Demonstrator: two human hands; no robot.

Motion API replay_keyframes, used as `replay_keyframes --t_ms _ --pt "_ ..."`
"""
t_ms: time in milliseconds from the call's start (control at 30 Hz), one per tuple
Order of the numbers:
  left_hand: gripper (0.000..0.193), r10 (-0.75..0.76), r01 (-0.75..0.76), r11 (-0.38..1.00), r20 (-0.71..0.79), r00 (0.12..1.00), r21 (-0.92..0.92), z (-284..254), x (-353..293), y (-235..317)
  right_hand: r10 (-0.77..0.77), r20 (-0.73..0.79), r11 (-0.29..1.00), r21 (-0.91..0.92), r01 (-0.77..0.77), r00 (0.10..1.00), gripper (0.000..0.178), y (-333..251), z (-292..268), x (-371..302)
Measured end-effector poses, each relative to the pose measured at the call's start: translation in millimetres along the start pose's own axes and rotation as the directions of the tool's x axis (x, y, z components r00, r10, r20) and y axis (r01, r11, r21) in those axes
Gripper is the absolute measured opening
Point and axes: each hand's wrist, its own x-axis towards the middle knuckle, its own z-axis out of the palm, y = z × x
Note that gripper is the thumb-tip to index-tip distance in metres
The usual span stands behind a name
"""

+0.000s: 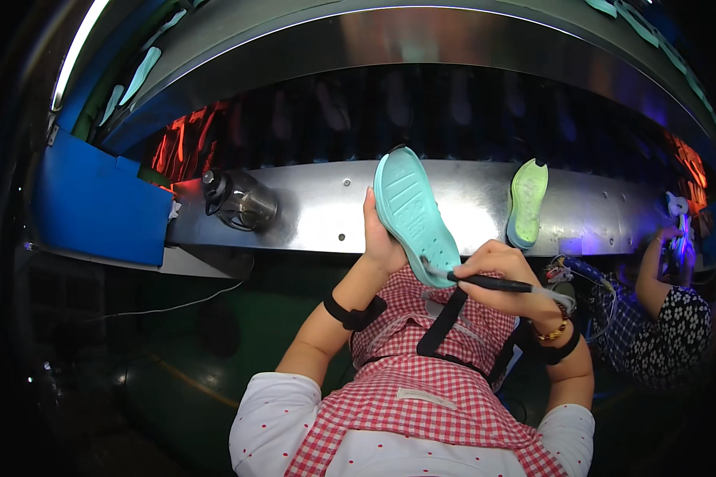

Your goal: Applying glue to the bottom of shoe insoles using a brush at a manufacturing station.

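A turquoise shoe sole (412, 208) is tilted up in front of me, its inner side with grooves and small holes facing me. My left hand (384, 238) grips it along its left edge, the fingers behind it. In my right hand (495, 274) is a slim black-handled brush-like tool (493, 282), pinched like a pen. A pale tube trails from its back end past my wrist. The tool's grey tip is at the sole's lower end, over the small holes. Whether it presses on the surface I cannot tell.
A yellow-green sole (529, 199) lies on the metal ledge (310, 199). A dark transparent bottle (243, 203) stands on its left, near a blue panel (95, 199). Several soles lie on the upper belt. At right, a co-worker's arm (652, 270) is under violet light. Red glow shows at both ends.
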Motion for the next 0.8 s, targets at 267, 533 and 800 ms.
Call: replay_keyframes --t_ms 267,533,800 --pt "0.076 -0.141 0.216 0.919 0.236 0.962 -0.33 30 -13 -10 0.197 -0.178 0.932 0.339 -0.128 0.964 0.02 -25 -13 38" --pt "0.079 -0.071 0.088 0.99 0.148 0.986 -0.107 49 -15 7 0.176 -0.215 0.923 0.376 -0.085 0.961 0.024 -30 -19 31" --pt "0.09 0.176 -0.176 0.984 0.023 0.984 0.01 49 -13 15 -0.112 -0.216 0.99 0.061 0.128 0.97 0.024 -33 -21 17"
